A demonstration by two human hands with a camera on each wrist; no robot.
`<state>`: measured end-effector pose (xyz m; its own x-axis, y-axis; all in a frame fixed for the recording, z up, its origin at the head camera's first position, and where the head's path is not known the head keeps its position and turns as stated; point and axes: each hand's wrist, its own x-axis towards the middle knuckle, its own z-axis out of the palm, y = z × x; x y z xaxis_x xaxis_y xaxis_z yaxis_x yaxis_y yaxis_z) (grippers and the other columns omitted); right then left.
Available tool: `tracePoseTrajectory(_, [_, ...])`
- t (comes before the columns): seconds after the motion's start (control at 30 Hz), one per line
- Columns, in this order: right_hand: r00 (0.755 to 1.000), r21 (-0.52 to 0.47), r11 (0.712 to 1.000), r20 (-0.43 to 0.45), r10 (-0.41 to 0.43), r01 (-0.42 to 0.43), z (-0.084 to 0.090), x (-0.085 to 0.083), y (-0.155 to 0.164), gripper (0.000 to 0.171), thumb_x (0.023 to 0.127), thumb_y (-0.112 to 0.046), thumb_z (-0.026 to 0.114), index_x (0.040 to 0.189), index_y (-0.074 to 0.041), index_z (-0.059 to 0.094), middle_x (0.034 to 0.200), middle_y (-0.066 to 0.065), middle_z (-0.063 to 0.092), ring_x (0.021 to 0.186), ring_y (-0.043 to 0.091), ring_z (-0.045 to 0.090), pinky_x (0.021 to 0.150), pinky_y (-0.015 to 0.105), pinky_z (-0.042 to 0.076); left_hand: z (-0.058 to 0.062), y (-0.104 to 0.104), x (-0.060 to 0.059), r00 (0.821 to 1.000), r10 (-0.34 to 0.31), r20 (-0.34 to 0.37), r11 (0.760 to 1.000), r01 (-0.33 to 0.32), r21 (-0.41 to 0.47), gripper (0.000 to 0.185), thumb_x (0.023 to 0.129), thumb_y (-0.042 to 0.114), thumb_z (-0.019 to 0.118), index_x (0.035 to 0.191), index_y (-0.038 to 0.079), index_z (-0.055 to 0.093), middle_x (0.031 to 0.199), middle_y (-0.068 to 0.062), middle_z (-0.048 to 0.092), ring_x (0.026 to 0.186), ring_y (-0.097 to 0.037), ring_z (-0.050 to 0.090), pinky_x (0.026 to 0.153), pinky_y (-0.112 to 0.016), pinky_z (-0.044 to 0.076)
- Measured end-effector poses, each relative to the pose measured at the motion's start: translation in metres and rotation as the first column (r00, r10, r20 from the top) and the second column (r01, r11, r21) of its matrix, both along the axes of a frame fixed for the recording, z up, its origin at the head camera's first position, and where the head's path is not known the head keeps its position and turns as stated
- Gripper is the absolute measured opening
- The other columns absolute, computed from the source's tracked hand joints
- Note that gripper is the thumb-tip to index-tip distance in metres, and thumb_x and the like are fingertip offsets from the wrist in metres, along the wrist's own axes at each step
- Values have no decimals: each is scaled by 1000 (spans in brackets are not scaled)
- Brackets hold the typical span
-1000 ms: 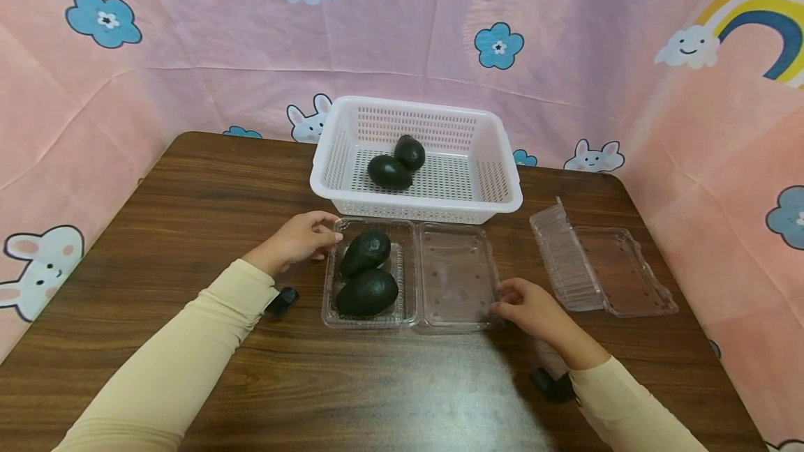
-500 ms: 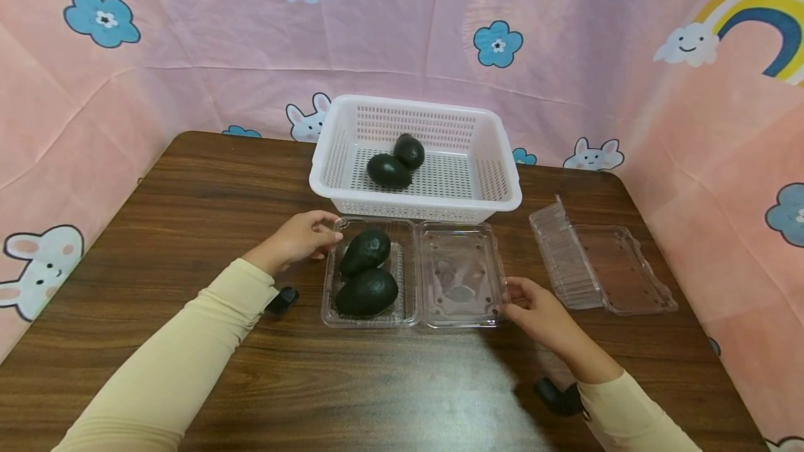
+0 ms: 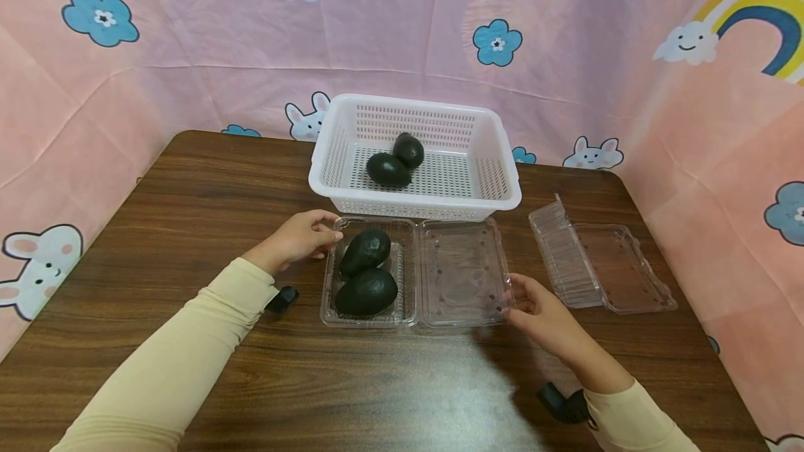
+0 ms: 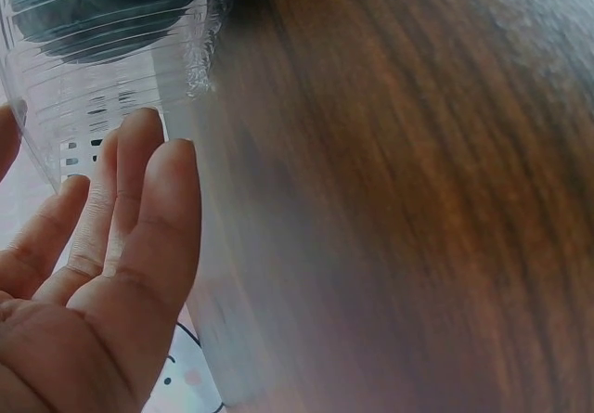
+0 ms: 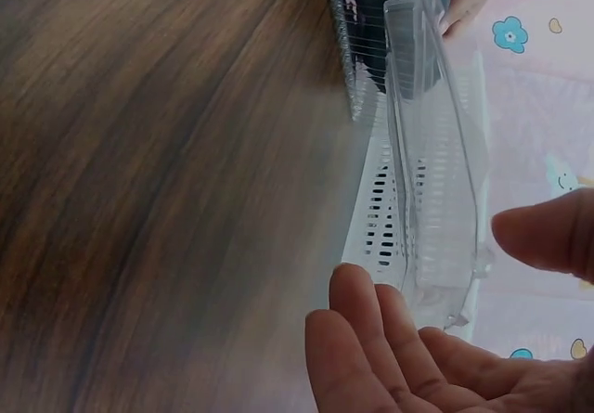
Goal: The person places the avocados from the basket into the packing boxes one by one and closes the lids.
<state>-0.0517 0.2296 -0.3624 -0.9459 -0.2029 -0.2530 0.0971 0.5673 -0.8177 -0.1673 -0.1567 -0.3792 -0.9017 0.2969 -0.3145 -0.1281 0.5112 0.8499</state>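
Clear plastic is what I have under both hands: an open clamshell box (image 3: 411, 274) lying just in front of the white basket (image 3: 414, 155) on the wooden table (image 3: 188, 215). My left hand (image 3: 300, 237) rests with loosely bent fingers against the box's left rim, steadying the tray half, where two dark avocados (image 3: 366, 272) lie touching one another. My right hand (image 3: 534, 309) sits at the free right edge of the lid half (image 3: 461, 272), fingers loosely spread below and thumb above; the right wrist view shows the lid edge already tilted off the table between them, though I cannot tell whether it is truly pinched. I judge the step in hand to be closing the box, and the next move would call for swinging the lid leftward over the fruit while the left hand keeps the tray from sliding. Two more avocados (image 3: 396, 162) lie inside the basket. A second open box (image 3: 599, 264), holding nothing, sits to the basket's right.
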Motion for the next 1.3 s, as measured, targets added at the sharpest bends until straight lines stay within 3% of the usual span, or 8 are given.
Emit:
tracePoseTrajectory(0.73, [999,-57,998,-35,18,-20,13,10,-4,66,88,-2,60,144,9,27,117,22,53,99,27,58,73,28,50,-1,-1,-1,1000,-3,-2,1000,3,5,48,98,15,56,139,-6,41,109,-20,65,90,-19,61,77,-36,54])
tracePoseTrajectory(1.03, [999,-20,1000,-46,14,-14,16,13,-5,65,89,-5,60,145,7,29,119,20,53,102,27,57,75,31,50,-3,-2,-2,1000,-3,6,1000,3,22,49,98,15,56,139,-6,41,105,-18,65,86,-16,60,77,-37,54])
tracePoseTrajectory(1.3, [998,-12,1000,-59,14,-15,20,16,-7,64,90,-6,60,145,6,29,120,20,54,104,29,57,78,34,50,-3,-1,-2,1000,-5,9,1000,5,7,48,98,15,56,140,-5,41,111,-21,64,89,-19,60,79,-37,54])
